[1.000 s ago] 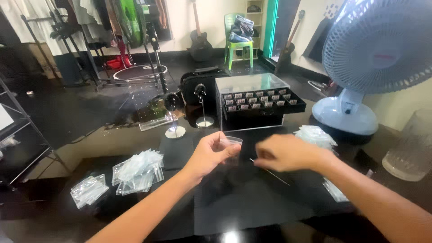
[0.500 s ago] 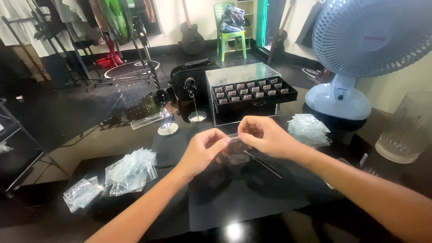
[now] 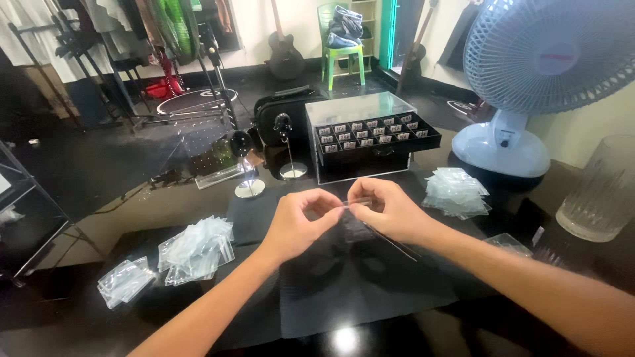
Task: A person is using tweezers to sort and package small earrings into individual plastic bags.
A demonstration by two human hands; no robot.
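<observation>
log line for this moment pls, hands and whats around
left hand + right hand: pinch small clear bag together | right: thin tool | bag piles left, right | compartment box behind

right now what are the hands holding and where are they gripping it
Both hands pinch one small clear plastic bag by its top edge: the left hand at its left end, the right hand at its right. A thin dark tool also juts from the right hand.

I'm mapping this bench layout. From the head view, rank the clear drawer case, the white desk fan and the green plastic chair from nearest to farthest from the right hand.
Measured from the right hand:
1. Clear drawer case, just beyond the hand on the table.
2. White desk fan, farther off at the table's right back edge.
3. Green plastic chair, far back across the room by the wall.
</observation>
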